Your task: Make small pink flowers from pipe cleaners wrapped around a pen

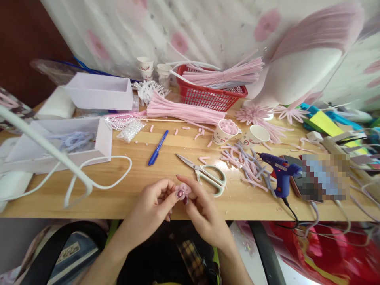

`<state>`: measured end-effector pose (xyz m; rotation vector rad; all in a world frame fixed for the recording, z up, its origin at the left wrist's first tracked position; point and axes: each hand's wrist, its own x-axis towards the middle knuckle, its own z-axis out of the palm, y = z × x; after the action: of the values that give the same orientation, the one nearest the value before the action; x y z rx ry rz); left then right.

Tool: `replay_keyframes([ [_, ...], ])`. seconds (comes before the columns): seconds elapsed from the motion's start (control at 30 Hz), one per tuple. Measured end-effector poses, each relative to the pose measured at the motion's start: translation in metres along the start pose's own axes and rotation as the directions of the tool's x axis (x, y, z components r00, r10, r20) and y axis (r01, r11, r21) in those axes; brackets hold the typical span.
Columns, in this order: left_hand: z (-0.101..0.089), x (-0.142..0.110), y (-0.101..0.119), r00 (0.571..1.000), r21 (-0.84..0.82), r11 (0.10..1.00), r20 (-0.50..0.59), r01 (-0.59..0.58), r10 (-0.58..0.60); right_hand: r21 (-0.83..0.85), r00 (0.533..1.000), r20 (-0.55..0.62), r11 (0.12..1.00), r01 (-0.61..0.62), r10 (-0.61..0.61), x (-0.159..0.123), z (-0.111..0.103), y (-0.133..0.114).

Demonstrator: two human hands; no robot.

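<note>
A small pink fuzzy pipe-cleaner piece, looped like a flower, is held between both hands just above the table's front edge. My left hand pinches it between thumb and bent fingers. From the other side, my right hand has its thumb and fingers closed on it. Part of the piece is hidden behind the fingertips. Scissors with pale green handles lie just beyond my right hand, blades slightly apart. Cut pink and grey pipe-cleaner pieces are heaped farther right.
A blue glue gun stands at right near a phone. Behind are paper cups, a pipe-cleaner bundle and a red basket. A blue marker, white boxes and a white cable lie left.
</note>
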<state>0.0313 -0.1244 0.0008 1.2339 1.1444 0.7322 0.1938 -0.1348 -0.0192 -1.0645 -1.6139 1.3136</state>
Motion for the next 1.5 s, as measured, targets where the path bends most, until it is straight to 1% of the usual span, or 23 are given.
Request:
replay_keyframes([
  [0.03, -0.004, 0.001, 0.002, 0.999, 0.010, 1.000, 0.052, 0.006, -0.006, 0.101, 0.998, 0.046, 0.993, -0.053, 0.049, 0.001, -0.002, 0.000],
  [0.1, -0.011, 0.003, 0.005, 0.994, 0.067, 0.997, 0.107, -0.031, 0.023, 0.301, 0.982, 0.138, 0.939, -0.164, 0.128, 0.002, -0.005, 0.001],
  [0.17, -0.013, 0.003, 0.007, 0.990, 0.135, 0.987, 0.122, -0.084, 0.067, 0.379, 0.978, 0.150, 0.905, -0.193, 0.145, 0.003, -0.008, 0.000],
  [0.27, -0.012, 0.003, 0.009, 0.987, 0.173, 0.977, 0.123, -0.121, 0.101, 0.285, 0.992, 0.063, 0.951, -0.122, 0.109, 0.005, -0.009, -0.002],
  [0.37, -0.010, 0.002, 0.009, 0.989, 0.154, 0.982, 0.116, -0.109, 0.092, 0.208, 0.996, 0.034, 0.974, -0.084, 0.078, 0.006, -0.007, -0.003],
  [0.43, -0.010, 0.002, 0.008, 0.987, 0.088, 0.993, 0.150, -0.076, 0.062, 0.252, 0.998, 0.013, 0.966, -0.062, 0.061, 0.006, -0.004, -0.003],
  [0.53, -0.013, 0.003, 0.006, 0.974, -0.085, 0.996, 0.226, -0.003, 0.022, 0.368, 0.998, -0.018, 0.928, -0.057, 0.068, 0.006, -0.001, -0.001],
  [0.6, -0.014, 0.005, 0.003, 0.956, -0.207, 0.977, 0.293, 0.048, 0.015, 0.434, 0.997, 0.016, 0.898, -0.072, 0.073, 0.006, -0.002, -0.001],
  [0.67, -0.014, 0.008, 0.000, 0.927, -0.309, 0.945, 0.374, 0.104, 0.021, 0.476, 0.995, 0.076, 0.875, -0.093, 0.065, 0.006, -0.005, -0.002],
  [0.73, -0.012, 0.010, -0.002, 0.911, -0.378, 0.916, 0.411, 0.137, 0.034, 0.484, 0.993, 0.106, 0.870, -0.096, 0.051, 0.006, -0.006, -0.004],
  [0.8, -0.009, 0.011, -0.004, 0.930, -0.408, 0.906, 0.365, 0.114, 0.047, 0.453, 0.996, 0.076, 0.889, -0.069, 0.038, 0.006, -0.004, -0.007],
  [0.87, -0.005, 0.010, -0.005, 0.960, -0.407, 0.910, 0.275, 0.071, 0.048, 0.398, 0.999, -0.021, 0.917, -0.024, 0.035, 0.006, 0.001, -0.009],
  [0.93, -0.002, 0.008, -0.005, 0.973, -0.404, 0.913, 0.225, 0.055, 0.041, 0.388, 0.993, -0.103, 0.922, -0.011, 0.055, 0.006, 0.006, -0.010],
  [0.97, -0.002, 0.008, -0.005, 0.972, -0.404, 0.913, 0.231, 0.061, 0.038, 0.419, 0.991, -0.113, 0.908, -0.016, 0.070, 0.005, 0.007, -0.010],
  [1.03, -0.003, 0.007, -0.004, 0.957, -0.395, 0.915, 0.287, 0.086, 0.035, 0.533, 0.994, -0.044, 0.844, -0.065, 0.105, 0.006, 0.007, -0.007],
  [1.13, -0.008, 0.008, -0.002, 0.938, -0.305, 0.947, 0.348, 0.101, 0.012, 0.649, 0.977, 0.139, 0.730, -0.214, 0.164, 0.007, 0.001, -0.001],
  [1.2, -0.010, 0.009, 0.000, 0.946, -0.226, 0.971, 0.326, 0.081, -0.003, 0.635, 0.966, 0.171, 0.728, -0.258, 0.193, 0.007, -0.003, 0.001],
  [1.3, -0.009, 0.006, 0.003, 0.969, -0.138, 0.990, 0.247, 0.032, 0.003, 0.520, 0.982, 0.082, 0.833, -0.190, 0.173, 0.007, -0.005, 0.000],
  [1.37, -0.006, 0.002, 0.004, 0.985, -0.036, 0.998, 0.161, -0.053, 0.058, 0.418, 0.988, -0.015, 0.899, -0.132, 0.152, 0.006, -0.002, -0.003],
  [1.4, -0.004, 0.000, 0.003, 0.988, 0.049, 0.992, 0.108, -0.120, 0.115, 0.374, 0.987, -0.070, 0.921, -0.108, 0.144, 0.006, 0.001, -0.005],
  [1.43, -0.002, -0.001, 0.001, 0.979, 0.165, 0.965, 0.058, -0.204, 0.197, 0.336, 0.983, -0.125, 0.938, -0.089, 0.138, 0.005, 0.003, -0.006],
  [1.47, 0.000, -0.003, -0.002, 0.955, 0.296, 0.910, 0.019, -0.289, 0.297, 0.305, 0.976, -0.174, 0.949, -0.076, 0.133, 0.005, 0.006, -0.006],
  [1.5, 0.001, -0.003, -0.005, 0.911, 0.428, 0.821, 0.009, -0.377, 0.413, 0.277, 0.969, -0.213, 0.959, -0.066, 0.128, 0.004, 0.008, -0.006],
])
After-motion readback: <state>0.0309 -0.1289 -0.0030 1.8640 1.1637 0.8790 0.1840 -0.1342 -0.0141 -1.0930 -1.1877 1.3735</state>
